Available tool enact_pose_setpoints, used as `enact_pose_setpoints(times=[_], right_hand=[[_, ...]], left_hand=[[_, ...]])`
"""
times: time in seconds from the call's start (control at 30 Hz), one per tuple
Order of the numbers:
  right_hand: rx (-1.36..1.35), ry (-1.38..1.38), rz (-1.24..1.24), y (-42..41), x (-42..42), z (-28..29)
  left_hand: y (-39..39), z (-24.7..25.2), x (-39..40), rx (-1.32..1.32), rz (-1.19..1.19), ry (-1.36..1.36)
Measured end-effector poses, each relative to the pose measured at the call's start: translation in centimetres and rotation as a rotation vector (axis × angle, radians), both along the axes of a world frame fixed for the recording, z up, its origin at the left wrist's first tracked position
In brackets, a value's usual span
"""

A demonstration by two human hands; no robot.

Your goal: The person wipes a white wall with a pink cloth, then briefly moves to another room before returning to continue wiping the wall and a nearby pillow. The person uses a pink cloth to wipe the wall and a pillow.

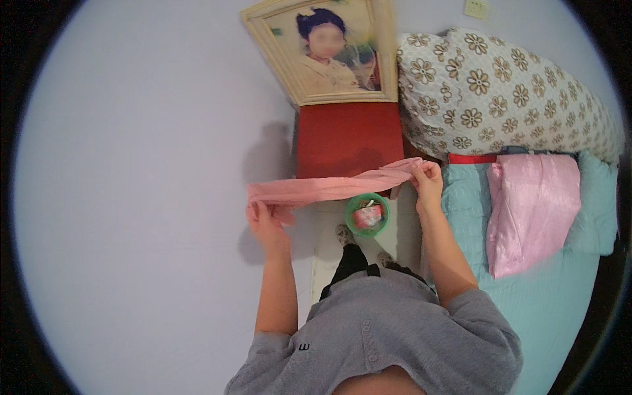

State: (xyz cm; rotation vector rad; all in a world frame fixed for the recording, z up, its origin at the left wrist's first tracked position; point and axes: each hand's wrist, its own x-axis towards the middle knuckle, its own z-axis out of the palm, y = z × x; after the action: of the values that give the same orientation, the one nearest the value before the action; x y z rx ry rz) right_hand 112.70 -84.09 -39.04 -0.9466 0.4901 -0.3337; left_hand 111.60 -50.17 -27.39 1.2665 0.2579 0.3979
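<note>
A pink cloth (326, 189) is stretched in a long narrow band between my two hands, in the air in front of my body. My left hand (268, 228) grips its left end, where a loose corner hangs down beside the fingers. The other end, a bit higher in the view, is pinched by the fingers of my right hand (428, 183). Behind the band stands a cabinet with a red top (350, 138), whose front edge the cloth partly hides.
A framed portrait photo (340, 98) leans on the wall at the cabinet's back. Below the cloth, a green bin (349, 228) with rubbish stands by my feet. At right, a bed (548, 306) holds a folded pink quilt (533, 212) and a flower-patterned bundle (501, 94). A wall (138, 197) rises at left.
</note>
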Motion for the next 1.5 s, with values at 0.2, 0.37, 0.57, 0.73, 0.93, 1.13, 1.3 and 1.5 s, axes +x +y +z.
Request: enact_pose_setpoints(times=[0.2,0.37,0.57,0.73,0.93,1.13,1.3,1.5], right_hand=[[0.128,0.191,-0.018,-1.2,2.0,0.7],[0.156,0.234,0.010,0.5,5.4,1.3],[-0.036,0.115,-0.142,1.6,9.0,3.4],[-0.191,0.222,-0.122,0.9,11.2,2.5],[-0.993,0.728,0.584,-3.2,11.1,-13.4],[-1.293,0.754,0.220,-0.3,12.1,-19.5],[-1.185,1.104,0.072,-0.8,19.2,-20.6],[-1.869,0.680,0.367,7.1,19.1,-21.0]], left_hand=[[2.8,-0.7,9.6,-0.567,-0.135,0.093],[3.9,-2.1,16.6,-0.854,-0.339,0.096],[3.8,-2.1,21.9,-0.998,-0.320,0.188],[10.2,-15.1,24.1,-0.410,-0.505,0.204],[7.1,-22.5,20.7,1.170,-0.428,0.628],[-0.4,-24.5,24.8,1.274,-0.532,0.182],[-5.2,-26.3,31.3,1.555,-0.553,0.181],[-4.2,-31.8,29.4,1.794,-0.472,0.316]])
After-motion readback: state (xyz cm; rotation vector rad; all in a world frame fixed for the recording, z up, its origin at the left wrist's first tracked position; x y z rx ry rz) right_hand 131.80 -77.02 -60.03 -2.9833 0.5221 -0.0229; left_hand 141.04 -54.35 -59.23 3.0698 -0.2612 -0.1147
